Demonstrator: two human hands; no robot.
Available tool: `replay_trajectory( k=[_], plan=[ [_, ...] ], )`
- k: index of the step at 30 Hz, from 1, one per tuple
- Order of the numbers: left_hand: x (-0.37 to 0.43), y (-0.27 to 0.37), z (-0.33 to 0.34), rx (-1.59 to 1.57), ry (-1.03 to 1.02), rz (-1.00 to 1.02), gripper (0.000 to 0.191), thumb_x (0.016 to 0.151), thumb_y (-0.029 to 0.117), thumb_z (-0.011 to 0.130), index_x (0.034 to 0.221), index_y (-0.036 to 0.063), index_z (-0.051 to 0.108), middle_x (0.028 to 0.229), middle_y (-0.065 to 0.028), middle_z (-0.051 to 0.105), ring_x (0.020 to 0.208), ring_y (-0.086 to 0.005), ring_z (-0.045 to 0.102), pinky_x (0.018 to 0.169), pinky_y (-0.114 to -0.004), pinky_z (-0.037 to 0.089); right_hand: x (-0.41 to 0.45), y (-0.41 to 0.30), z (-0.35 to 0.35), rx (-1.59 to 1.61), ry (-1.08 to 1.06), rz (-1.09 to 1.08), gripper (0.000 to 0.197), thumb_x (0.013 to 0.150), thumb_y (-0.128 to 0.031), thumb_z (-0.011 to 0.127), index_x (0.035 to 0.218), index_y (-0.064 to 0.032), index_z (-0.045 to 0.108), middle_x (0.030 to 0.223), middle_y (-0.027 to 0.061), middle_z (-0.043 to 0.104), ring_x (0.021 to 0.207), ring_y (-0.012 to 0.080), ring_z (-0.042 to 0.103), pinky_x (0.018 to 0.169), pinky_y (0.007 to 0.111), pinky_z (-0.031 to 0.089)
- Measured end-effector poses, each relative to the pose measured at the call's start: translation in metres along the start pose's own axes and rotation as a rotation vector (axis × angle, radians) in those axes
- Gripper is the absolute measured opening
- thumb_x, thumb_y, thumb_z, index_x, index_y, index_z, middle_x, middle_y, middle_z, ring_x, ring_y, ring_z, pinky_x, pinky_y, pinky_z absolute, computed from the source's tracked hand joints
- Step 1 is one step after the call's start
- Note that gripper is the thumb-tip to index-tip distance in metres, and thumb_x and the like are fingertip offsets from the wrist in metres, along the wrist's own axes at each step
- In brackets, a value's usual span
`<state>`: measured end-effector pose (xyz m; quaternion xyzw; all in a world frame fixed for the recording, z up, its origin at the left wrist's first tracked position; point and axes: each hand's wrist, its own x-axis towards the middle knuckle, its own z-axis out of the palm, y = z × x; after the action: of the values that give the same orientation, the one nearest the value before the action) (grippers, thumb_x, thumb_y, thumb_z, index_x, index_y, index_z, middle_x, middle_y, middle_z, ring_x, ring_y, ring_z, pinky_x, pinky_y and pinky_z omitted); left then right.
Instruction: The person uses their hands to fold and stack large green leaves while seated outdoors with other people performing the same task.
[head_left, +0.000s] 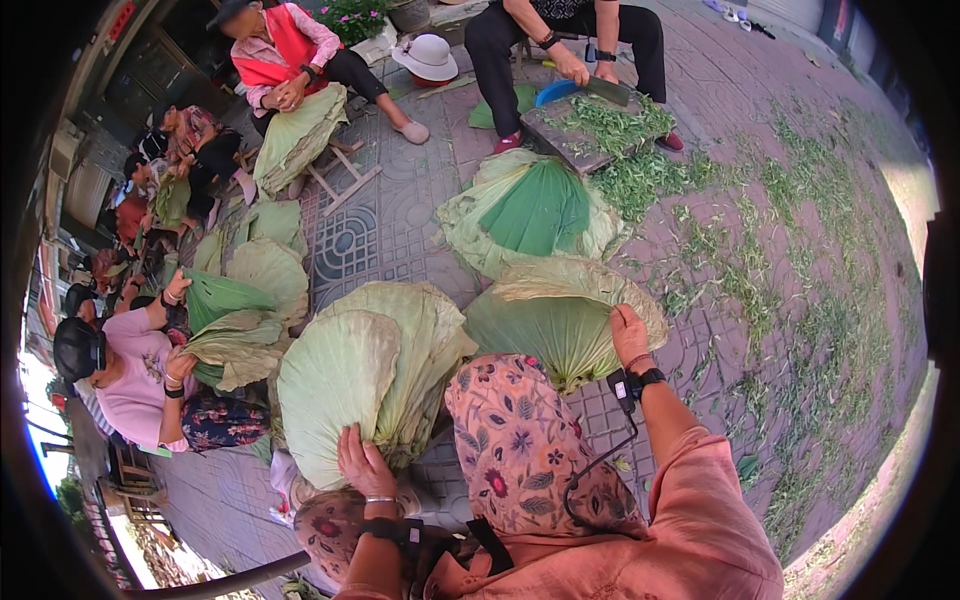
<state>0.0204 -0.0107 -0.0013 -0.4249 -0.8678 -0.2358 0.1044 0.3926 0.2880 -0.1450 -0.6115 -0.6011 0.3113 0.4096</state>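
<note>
Large folded lotus leaves, pale green with brown dry edges, lie in bundles before me. My left hand (365, 460) rests with its fingers on the lower edge of the left leaf bundle (341, 375); whether it grips is unclear. My right hand (628, 335) pinches the rim of a second leaf bundle (540, 330), whose upper leaves curl over a greener inner face. Beyond it, a third bundle (480, 217) lies fanned on the paving with a bright green leaf (541, 208) on top. My knees, in flowered cloth, are between my arms.
Opposite, a person cuts green shreds with a cleaver (606, 90) on a board (559, 142). Shreds (750, 262) litter the paving at right. Several people with leaves sit at left, the nearest in a pink top (135, 375). A wooden stool (345, 176) and a white hat (426, 57) are farther off.
</note>
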Motion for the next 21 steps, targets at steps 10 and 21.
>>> replay_trajectory(
  k=[10,21],
  plan=[
    [0.016,-0.02,-0.008,-0.073,-0.152,-0.07,0.034,0.086,0.03,0.052,0.111,0.0105,0.064,0.114,-0.0145,0.06,0.11,-0.0309,0.052,0.097,-0.043,0.034,0.028,-0.111,-0.037,0.35,0.038,0.057,0.016,0.093,-0.018,0.051,0.098,-0.0061,0.06,0.079,-0.0004,0.057,0.066,0.01,0.05,0.052,0.025,0.045],
    [0.05,-0.039,-0.005,-0.245,-0.183,0.067,0.02,0.07,0.025,0.069,0.079,0.0086,0.063,0.09,-0.0126,0.058,0.091,-0.0348,0.051,0.083,-0.044,0.04,0.02,-0.233,-0.035,0.349,-0.066,-0.045,0.021,0.094,-0.019,0.048,0.105,-0.0053,0.059,0.09,0.0023,0.06,0.07,0.0097,0.056,0.049,0.025,0.05]
  ],
)
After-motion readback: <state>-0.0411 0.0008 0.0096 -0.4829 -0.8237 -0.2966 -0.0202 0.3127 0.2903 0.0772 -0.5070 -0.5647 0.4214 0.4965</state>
